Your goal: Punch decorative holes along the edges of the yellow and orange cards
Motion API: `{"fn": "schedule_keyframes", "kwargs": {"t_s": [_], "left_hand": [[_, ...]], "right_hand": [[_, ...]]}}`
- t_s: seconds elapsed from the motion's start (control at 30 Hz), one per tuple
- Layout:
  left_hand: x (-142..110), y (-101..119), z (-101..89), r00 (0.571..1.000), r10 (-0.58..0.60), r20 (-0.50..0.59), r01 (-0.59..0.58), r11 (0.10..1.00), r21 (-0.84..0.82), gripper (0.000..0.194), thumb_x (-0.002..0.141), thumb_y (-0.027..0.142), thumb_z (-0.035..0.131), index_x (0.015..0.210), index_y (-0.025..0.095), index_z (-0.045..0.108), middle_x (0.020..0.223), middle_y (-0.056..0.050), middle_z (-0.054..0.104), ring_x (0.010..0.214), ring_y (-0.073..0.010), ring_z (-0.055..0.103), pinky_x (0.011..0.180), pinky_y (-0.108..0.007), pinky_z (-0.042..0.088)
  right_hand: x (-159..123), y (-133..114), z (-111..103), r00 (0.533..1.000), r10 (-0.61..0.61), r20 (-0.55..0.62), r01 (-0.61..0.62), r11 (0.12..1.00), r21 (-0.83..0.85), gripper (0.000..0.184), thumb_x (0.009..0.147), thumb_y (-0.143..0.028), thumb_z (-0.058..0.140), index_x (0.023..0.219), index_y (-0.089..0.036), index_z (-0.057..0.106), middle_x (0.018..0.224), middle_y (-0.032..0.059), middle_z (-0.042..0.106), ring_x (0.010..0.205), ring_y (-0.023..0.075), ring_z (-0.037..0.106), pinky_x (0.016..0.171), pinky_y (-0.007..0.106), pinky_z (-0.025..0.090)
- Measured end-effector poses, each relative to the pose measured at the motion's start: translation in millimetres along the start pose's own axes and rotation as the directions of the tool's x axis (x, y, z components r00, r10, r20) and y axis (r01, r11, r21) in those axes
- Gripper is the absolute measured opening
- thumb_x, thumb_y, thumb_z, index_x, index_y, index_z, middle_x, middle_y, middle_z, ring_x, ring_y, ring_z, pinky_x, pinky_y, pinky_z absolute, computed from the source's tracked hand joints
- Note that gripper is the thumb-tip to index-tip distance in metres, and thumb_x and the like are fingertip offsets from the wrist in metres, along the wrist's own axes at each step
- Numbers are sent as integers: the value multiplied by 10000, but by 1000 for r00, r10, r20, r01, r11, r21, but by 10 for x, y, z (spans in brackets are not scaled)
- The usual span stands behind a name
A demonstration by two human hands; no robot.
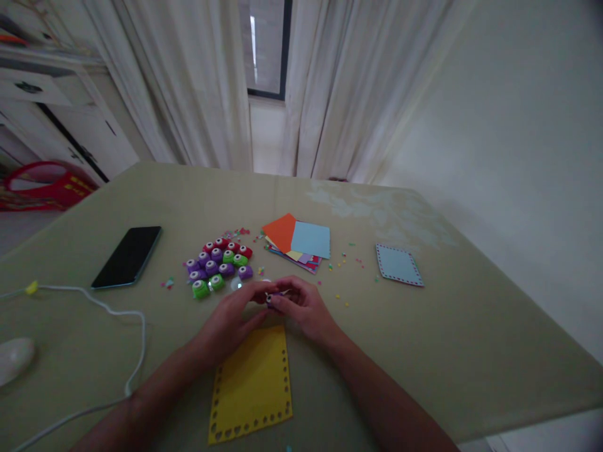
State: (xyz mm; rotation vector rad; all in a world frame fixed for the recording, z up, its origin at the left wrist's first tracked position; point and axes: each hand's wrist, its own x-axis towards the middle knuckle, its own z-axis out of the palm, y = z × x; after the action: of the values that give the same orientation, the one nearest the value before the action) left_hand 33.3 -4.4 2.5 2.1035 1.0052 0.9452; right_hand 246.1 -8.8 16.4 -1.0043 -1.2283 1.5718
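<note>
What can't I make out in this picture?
In the head view:
Purple punch: mostly covered by the left grip and right grip.
Yellow sheet: upper left corner hidden behind the left grip.
White rounded object: cut off by the picture's left edge.
Scattered bits: many shapes too small to tell.

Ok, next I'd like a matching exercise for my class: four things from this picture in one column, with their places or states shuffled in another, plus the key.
1. yellow sheet
2. purple punch
3. black-screened device
4. pale curtains

A. hanging beyond the table
B. held in the right hand
C. holes along its edges
D. lying toward the table's left side

Right pairs: 1-C, 2-B, 3-D, 4-A.
</note>
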Motion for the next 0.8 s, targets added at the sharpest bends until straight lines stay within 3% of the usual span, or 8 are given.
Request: {"fn": "schedule_keyframes", "kwargs": {"t_s": [0.17, 0.27, 0.33, 0.4, 0.5, 0.6, 0.73, 0.8], "left_hand": [[41, 66, 13, 989, 129, -68, -122, 987, 102, 346, 1075, 200, 553, 1405, 280, 620, 1243, -49, 753, 1044, -186, 753, 940, -338, 620], [121, 176, -144, 960, 193, -204, -141, 959, 246, 273, 1062, 238, 598, 1326, 245, 663, 1253, -72, 752, 1128, -207, 734, 1014, -361, 594], [175, 197, -397, 905, 174, -388, -33, 939, 343, 214, 1047, 308, 615, 1219, 216, 702, 1206, -81, 760, 1129, -229, 728, 1024, -394, 588], [203, 127, -752, 810, 23, -586, 249, 891, 380, 328, 1010, 411, 641, 1241, 187, 706, 1189, -87, 745, 1032, -231, 733, 928, -389, 614], [163, -133, -1303, 626, -247, -740, 663, 668, 338, 557, 944, 505, 606, 1373, 152, 655, 1205, -135, 752, 1046, -298, 729, 946, -475, 603], [50, -426, -1628, 601, -468, -648, 799, 376, 469, 866, 914, 664, 560, 1504, 30, 538, 1401, -321, 651, 1258, -479, 642, 1043, -641, 511], [-69, -654, -1679, 516, -586, -625, 843, 220, 491, 1045, 883, 848, 452, 1496, 5, 524, 1453, -379, 581, 1333, -568, 560, 1025, -670, 486], [-80, -720, -1682, 534, -576, -619, 827, 201, 525, 1041, 885, 861, 402, 1435, -5, 578, 1399, -384, 607, 1302, -554, 583, 1004, -630, 502]], "right_hand": [[27, 28, -19, 999, 10, -35, -7, 998, 67, 501, 769, -532, 931, 1086, -200, 732, 975, 24, 753, 823, 171, 730, 808, 315, 585], [22, 34, -29, 997, 26, -76, -23, 999, 49, 475, 781, -518, 928, 1073, -191, 746, 910, 12, 741, 784, 155, 712, 768, 288, 566], [16, 35, -32, 995, 29, -93, -26, 999, 25, 446, 797, -517, 916, 1048, -189, 748, 874, 13, 744, 769, 153, 702, 757, 283, 556], [12, 36, -31, 995, 29, -99, -27, 1000, 13, 432, 803, -526, 907, 1026, -192, 747, 855, 12, 745, 759, 154, 695, 747, 285, 552], [14, 42, -23, 994, 27, -103, -25, 999, 21, 445, 788, -541, 913, 1012, -195, 744, 847, 9, 742, 753, 156, 693, 735, 287, 553], [23, 53, -16, 995, 23, -98, -21, 999, 27, 483, 760, -568, 925, 993, -187, 741, 820, 7, 737, 729, 153, 683, 719, 284, 552], [29, 57, -18, 995, 25, -97, -24, 1000, 13, 492, 762, -574, 926, 988, -178, 743, 815, 11, 735, 725, 147, 678, 707, 274, 548], [33, 56, -20, 995, 29, -96, -28, 1000, 14, 491, 758, -571, 932, 984, -179, 742, 822, 11, 736, 729, 147, 680, 706, 272, 550]]}}
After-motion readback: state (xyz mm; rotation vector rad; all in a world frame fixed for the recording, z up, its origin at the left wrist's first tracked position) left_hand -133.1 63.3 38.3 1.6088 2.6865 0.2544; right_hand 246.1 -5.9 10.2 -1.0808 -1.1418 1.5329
